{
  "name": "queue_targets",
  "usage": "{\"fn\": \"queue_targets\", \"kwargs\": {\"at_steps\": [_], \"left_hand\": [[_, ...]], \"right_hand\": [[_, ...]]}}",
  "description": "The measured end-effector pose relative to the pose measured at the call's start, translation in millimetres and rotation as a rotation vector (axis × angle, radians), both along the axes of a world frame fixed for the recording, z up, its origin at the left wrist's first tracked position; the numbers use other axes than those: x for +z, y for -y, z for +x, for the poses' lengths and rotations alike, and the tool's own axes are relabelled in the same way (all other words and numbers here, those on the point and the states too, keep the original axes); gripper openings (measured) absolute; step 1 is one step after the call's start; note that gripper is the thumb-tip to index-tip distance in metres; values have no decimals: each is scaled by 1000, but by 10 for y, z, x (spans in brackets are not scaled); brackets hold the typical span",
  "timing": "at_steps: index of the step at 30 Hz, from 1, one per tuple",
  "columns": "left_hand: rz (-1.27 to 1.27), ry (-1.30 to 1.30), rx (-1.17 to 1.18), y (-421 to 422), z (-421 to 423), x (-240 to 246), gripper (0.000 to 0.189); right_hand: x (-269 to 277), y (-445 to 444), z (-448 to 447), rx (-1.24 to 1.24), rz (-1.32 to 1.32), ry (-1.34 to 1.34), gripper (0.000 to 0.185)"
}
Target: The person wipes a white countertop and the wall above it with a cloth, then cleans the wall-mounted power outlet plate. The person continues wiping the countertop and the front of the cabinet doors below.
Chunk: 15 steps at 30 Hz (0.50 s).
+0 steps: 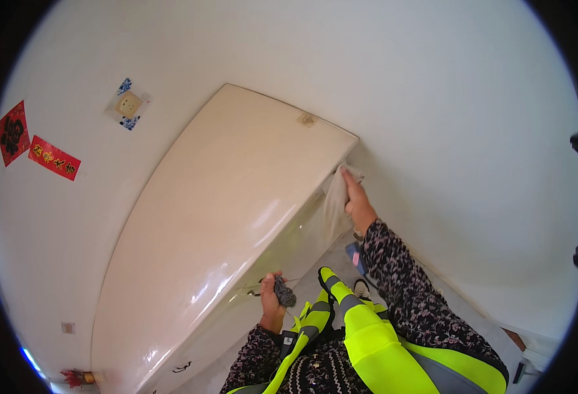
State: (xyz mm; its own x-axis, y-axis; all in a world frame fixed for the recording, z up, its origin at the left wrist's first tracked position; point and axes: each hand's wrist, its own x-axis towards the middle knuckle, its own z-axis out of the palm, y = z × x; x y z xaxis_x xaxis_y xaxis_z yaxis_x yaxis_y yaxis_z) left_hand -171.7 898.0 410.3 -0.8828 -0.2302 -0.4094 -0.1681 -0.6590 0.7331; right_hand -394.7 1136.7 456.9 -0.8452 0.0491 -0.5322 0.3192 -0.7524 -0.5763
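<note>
A long cabinet with a glossy cream top [210,197] runs before me along the wall. My right hand [358,197] grips a beige cloth [336,204] against the front edge of the top, near its right corner. The cloth hangs down over the cabinet's white front [289,246]. Lower and to the left, my left hand [272,298] is closed around a grey wire scouring pad [285,291]. That hand is beside a dark metal handle [253,293] on the cabinet front; I cannot tell whether they touch.
A brownish patch [307,119] marks the top's back edge. On the wall are a socket with a decorated surround [129,104] and red paper decorations [55,157] bearing writing. A blue object [355,257] lies on the floor near my shoe [361,289]. Red flowers [74,378] stand at lower left.
</note>
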Motion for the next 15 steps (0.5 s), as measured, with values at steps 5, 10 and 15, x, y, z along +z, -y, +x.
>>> {"fn": "queue_targets", "kwargs": {"at_steps": [5, 10, 15], "left_hand": [[53, -6, -33, 3, -10, 36, 19], [57, 4, -52, 32, -34, 40, 22], [8, 6, -38, 15, -45, 79, 21]], "right_hand": [[-124, 186, 83, -101, 10, -116, 45], [-236, 610, 757, 145, -107, -22, 49], [-159, 337, 309, 104, 82, 29, 58]]}}
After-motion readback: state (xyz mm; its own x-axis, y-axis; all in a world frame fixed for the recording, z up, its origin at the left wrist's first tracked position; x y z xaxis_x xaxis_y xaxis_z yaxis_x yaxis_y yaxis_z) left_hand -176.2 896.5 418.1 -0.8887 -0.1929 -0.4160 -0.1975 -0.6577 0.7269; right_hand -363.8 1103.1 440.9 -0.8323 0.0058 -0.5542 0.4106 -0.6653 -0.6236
